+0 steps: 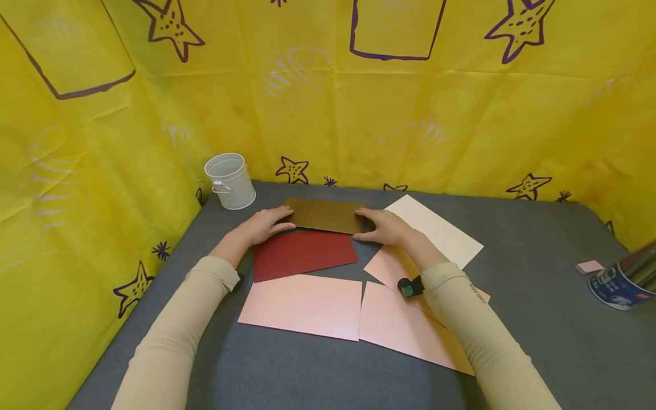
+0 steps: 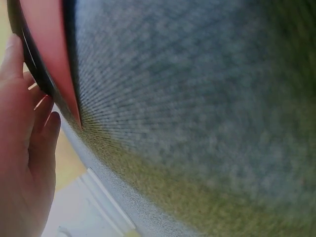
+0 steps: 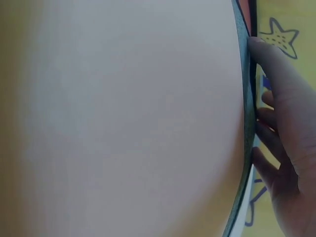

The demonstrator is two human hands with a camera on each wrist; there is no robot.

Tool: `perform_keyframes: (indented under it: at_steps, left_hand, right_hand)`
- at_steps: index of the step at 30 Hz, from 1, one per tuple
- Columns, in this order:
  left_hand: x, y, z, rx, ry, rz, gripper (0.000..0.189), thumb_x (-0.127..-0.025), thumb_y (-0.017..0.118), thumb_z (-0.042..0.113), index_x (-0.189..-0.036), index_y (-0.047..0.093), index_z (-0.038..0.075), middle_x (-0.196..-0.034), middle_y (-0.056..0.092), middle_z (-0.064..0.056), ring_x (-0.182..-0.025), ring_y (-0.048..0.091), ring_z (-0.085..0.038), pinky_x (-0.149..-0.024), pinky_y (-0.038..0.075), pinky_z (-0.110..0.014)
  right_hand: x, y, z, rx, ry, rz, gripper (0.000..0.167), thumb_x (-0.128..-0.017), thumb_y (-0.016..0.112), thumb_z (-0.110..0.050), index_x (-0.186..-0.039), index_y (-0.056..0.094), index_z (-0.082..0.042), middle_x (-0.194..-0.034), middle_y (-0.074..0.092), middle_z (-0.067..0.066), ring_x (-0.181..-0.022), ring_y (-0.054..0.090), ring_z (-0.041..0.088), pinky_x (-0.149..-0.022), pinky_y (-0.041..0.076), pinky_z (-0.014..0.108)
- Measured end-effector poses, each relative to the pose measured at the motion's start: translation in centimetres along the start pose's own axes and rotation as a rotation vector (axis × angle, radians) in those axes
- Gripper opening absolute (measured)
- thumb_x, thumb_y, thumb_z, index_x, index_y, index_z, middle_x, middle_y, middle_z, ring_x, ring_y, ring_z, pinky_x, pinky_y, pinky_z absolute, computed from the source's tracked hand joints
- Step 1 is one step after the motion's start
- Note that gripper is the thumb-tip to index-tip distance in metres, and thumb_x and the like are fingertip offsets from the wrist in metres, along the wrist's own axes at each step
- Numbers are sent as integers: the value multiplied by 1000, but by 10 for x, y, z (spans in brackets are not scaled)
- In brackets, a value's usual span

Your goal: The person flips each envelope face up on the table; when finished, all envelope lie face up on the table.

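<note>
Head view, left hand [image 1: 266,224] and right hand [image 1: 385,226] gripping brown card's [image 1: 327,216] ends, white bucket [image 1: 237,188] beyond left hand, right forearm [image 1: 463,307] across pink cards [image 1: 394,324], blue tin [image 1: 615,291] well right of right hand, this view only.

- white bucket [image 1: 238,191], little handle on its side, sitting left of center, around mid-height
- yellow cloth [image 1: 353,108] all across the top and down both sides, dark stars and pale fish drawn on it
- blue tin [image 1: 615,290] at the far right, long sticks [image 1: 643,266] poking out, cut off by the edge
- small pink block [image 1: 589,266] just left of the tin
- dark gray tabletop [image 1: 538,250] underneath
</note>
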State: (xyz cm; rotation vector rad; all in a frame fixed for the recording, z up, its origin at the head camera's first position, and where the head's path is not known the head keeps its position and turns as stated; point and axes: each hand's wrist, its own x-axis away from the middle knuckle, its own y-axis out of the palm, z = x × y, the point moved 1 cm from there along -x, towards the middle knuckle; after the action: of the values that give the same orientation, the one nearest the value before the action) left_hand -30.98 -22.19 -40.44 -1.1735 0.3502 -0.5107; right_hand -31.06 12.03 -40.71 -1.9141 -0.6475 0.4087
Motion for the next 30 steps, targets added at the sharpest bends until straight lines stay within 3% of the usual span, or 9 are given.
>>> perform_keyframes:
  at_steps: [10, 20, 26, 30]
  left_hand:
    - [-1, 0, -1, -8, -14, -7, 57, -101, 52, 36, -144, 45, 0, -147, 41, -23, -138, 36, -37, -112, 28, -49]
    - [-1, -3, 1, -26, -12, 28, 56, -101, 51, 37, -142, 48, -1, -145, 45, -22, -136, 38, -37, -113, 27, -49]
    - [-2, -3, 1, -23, -7, 83, 52, -102, 50, 36, -139, 52, 0, -140, 51, -20, -132, 43, -36, -111, 30, -49]
    - [-2, -3, 3, -19, -53, 129, 49, -103, 47, 40, -136, 55, 6, -137, 54, -15, -129, 46, -33, -110, 32, -49]
  right_hand:
    - [0, 0, -1, 2, 13, 9, 71, -88, 70, -41, -145, 45, -6, -143, 49, 16, -129, 48, 34, -106, 38, 47]
    - [-1, 0, -3, 66, 2, 27, 64, -89, 65, -37, -142, 49, -5, -145, 48, 16, -129, 48, 35, -106, 37, 48]
    - [0, 0, -3, 56, 29, 81, 60, -91, 57, -39, -141, 51, -7, -143, 50, 15, -129, 48, 35, -105, 38, 50]
    - [0, -1, -2, 2, 59, 130, 55, -93, 58, -40, -139, 55, -10, -139, 55, 12, -127, 50, 33, -104, 39, 50]
